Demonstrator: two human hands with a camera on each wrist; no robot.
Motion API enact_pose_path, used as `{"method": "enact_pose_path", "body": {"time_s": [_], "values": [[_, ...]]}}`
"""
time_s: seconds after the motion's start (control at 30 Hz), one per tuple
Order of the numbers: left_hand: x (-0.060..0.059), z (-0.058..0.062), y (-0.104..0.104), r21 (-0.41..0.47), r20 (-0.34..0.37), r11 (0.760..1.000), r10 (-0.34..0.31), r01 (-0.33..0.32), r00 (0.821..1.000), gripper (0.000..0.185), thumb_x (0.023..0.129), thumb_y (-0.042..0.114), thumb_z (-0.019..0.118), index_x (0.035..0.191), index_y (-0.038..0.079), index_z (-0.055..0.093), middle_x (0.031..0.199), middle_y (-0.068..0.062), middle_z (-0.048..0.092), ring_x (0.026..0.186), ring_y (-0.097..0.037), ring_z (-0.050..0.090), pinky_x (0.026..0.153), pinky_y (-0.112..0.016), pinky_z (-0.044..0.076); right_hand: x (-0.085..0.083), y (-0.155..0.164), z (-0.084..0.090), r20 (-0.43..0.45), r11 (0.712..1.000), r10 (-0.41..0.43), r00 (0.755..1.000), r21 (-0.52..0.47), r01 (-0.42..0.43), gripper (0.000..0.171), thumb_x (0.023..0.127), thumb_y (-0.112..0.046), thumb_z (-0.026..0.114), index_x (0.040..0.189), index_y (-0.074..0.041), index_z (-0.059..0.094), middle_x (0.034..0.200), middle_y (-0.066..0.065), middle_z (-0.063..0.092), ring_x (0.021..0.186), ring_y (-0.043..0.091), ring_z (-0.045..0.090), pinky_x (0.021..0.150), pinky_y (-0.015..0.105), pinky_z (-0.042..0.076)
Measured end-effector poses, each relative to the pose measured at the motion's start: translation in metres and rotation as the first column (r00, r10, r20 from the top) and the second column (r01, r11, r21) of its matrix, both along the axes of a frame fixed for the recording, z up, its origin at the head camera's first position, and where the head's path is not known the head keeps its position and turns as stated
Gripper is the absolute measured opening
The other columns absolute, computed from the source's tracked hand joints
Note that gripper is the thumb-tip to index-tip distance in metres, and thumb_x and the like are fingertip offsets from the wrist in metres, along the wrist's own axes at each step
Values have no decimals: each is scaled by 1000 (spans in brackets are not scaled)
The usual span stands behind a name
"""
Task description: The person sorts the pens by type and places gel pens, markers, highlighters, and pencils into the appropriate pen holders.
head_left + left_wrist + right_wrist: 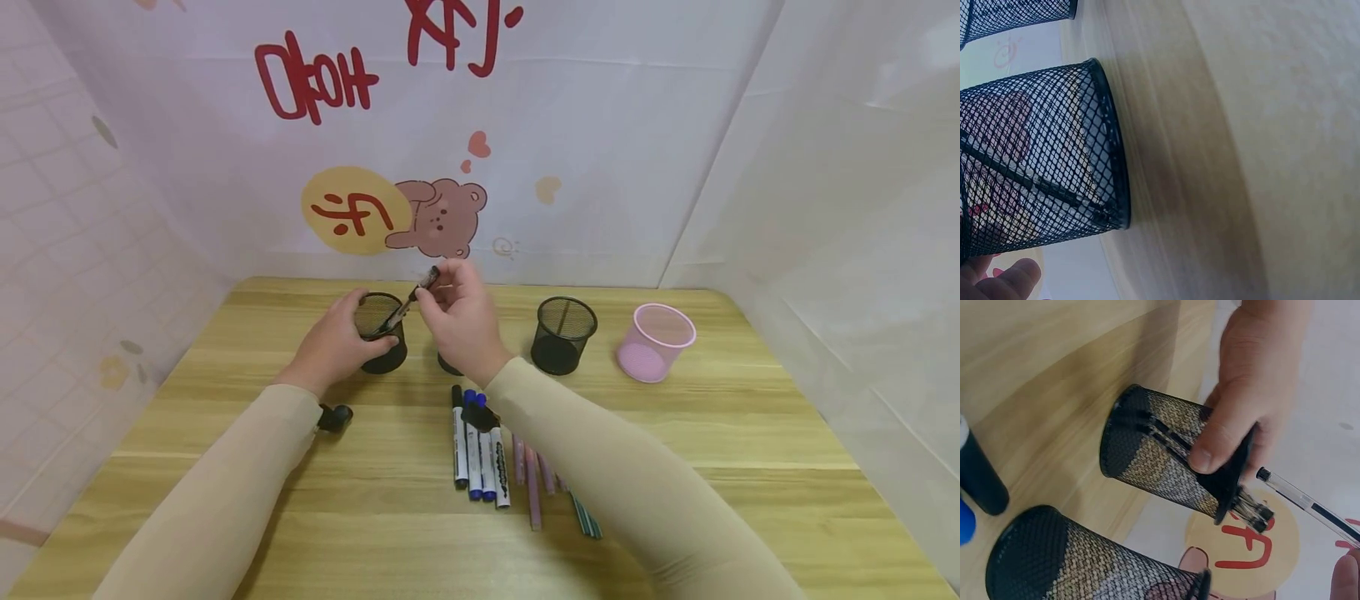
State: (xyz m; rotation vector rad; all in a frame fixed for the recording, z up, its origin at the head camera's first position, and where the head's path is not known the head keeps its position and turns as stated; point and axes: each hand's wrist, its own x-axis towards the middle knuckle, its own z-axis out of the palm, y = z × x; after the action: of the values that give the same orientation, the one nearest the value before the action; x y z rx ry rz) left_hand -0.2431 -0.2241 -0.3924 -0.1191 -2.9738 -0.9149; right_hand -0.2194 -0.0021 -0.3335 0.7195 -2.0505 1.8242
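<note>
Head view has our left hand (pixel 330 343) wrapped round the leftmost black mesh cup (pixel 386 358), thumb close to its rim, while our right hand (pixel 467 321) pinches a slim clear-barrelled pen (pixel 1310 503) between thumb and fingers. From the right wrist we see the pen's free end just beside the cup's mouth, and other pens (pixel 1169 434) leaning inside with their ends sticking out past the rim. To do this well, we should keep the cup steady with a light hold so that the mesh doesn't bend, aim the free end past those ends, and let it slide down the inner wall before we loosen our pinch. We should also mind the neighbouring black cup (pixel 1085 565), partly hidden behind our right hand, and keep our forearm above the markers (pixel 480 471) on the table (pixel 360 508).
</note>
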Motion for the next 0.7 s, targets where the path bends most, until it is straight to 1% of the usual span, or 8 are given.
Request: {"method": "enact_pose_path", "body": {"time_s": [0.2,0.37,0.43,0.53,0.6,0.7], "values": [[1,0,2,5,-7,1000,0,0,1000,102,90,51,80,166,8,27,165,-24,37,149,-47,41,119,-67,38,1,-3,-5,23,999,5,1000,40,-6,21,99,3,65,116,1,53,108,18,64,95,33,74,78,20,57],[1,0,1,0,-6,1000,-3,3,1000,103,90,53,79,166,8,26,166,-24,36,150,-47,40,120,-67,37,0,-5,-2,9,1000,2,1000,-6,-2,21,100,3,65,116,2,52,107,19,64,95,34,74,78,20,57],[0,1,1,-1,-4,1000,-3,3,1000,104,90,55,79,166,8,25,167,-24,35,151,-47,39,120,-67,36,0,-7,0,8,1000,7,1000,-11,-7,21,100,2,65,117,1,52,108,18,63,95,33,74,79,20,57],[0,1,0,-2,-2,1000,0,0,1000,105,90,56,78,166,8,25,167,-24,34,151,-47,38,121,-66,36,-1,-9,0,30,999,17,999,28,-18,21,101,0,65,117,0,53,109,16,63,95,28,73,79,20,57],[0,1,0,-4,2,1000,-2,2,1000,105,90,57,78,166,7,25,167,-24,34,152,-46,38,121,-66,36,-1,-11,-2,47,997,7,999,70,-10,20,101,-1,66,116,-2,53,110,14,64,96,26,73,80,19,57],[1,1,0,-4,7,1000,-6,6,1000,106,90,59,77,166,7,24,168,-24,33,152,-46,37,121,-66,36,-1,-13,-6,64,993,-6,998,120,-2,20,101,-2,66,117,-2,53,111,14,66,98,26,74,81,21,58]]}}
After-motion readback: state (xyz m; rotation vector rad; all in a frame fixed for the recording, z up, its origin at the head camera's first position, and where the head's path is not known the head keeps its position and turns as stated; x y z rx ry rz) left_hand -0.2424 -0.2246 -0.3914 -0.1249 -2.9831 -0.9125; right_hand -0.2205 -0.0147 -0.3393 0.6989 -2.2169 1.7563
